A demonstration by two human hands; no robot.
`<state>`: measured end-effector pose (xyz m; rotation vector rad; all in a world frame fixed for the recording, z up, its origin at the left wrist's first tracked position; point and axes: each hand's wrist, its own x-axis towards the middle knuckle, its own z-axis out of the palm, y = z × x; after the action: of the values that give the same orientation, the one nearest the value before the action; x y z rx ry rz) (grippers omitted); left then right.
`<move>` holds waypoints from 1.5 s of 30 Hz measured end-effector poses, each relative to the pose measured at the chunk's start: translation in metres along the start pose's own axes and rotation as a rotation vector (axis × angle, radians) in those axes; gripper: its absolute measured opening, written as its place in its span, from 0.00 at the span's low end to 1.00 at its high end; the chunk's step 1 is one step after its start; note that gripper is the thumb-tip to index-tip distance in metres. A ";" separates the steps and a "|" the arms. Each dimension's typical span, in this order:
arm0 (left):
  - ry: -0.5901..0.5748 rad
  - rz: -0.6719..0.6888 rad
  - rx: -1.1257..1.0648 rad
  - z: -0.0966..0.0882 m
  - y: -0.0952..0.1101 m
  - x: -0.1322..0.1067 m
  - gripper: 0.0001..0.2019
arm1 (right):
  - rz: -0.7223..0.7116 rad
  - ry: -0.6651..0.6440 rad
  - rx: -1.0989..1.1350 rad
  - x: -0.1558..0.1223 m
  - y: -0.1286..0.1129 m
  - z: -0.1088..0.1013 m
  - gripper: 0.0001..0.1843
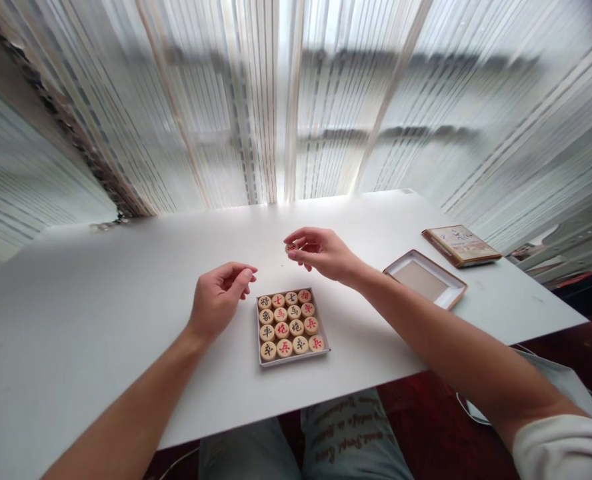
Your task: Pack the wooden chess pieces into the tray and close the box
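Sixteen round pieces [281, 331] seen in square tray [295, 362]. Beyond tray, loose piece [290, 247] pinched in right hand [322, 254]. Beyond tray's left corner, left hand [219, 295] loosely curled; grip cannot be told. Right of tray, shallow box [425, 279] laid.

"What is worn on the person's arms?"

"On the right side there is a white sleeve [569, 445]. Its cloth lies in soft folds and ends near the elbow, so the right forearm [441, 343] is bare. The left forearm [139, 397] is also bare, in the part which I can see."

"And the hands?"

"Both the left hand [216, 297] and the right hand [326, 255] are bare."

"How about the legs?"

"They wear pale blue-grey trousers [246, 453], probably jeans. The right leg carries brownish lettering [351, 424] in several slanted lines, similar to handwriting, but I cannot read it surely."
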<state>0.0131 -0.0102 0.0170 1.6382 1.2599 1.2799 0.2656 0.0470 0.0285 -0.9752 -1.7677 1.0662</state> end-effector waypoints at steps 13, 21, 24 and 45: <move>-0.274 -0.134 -0.130 0.031 0.026 0.008 0.15 | 0.068 -0.076 0.442 -0.029 0.006 0.011 0.23; -0.224 -0.187 -0.260 0.027 0.026 -0.006 0.09 | 0.165 -0.101 0.587 -0.042 -0.006 0.015 0.17; -0.222 -0.202 -0.291 0.029 0.029 -0.012 0.08 | 0.203 -0.102 0.615 -0.045 -0.012 0.018 0.18; -0.169 -0.228 -0.379 0.031 0.030 -0.019 0.10 | 0.289 -0.024 0.608 -0.053 -0.023 0.025 0.15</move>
<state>0.0506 -0.0356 0.0302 1.2657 0.9972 1.1322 0.2567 -0.0152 0.0286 -0.8375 -1.2111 1.6747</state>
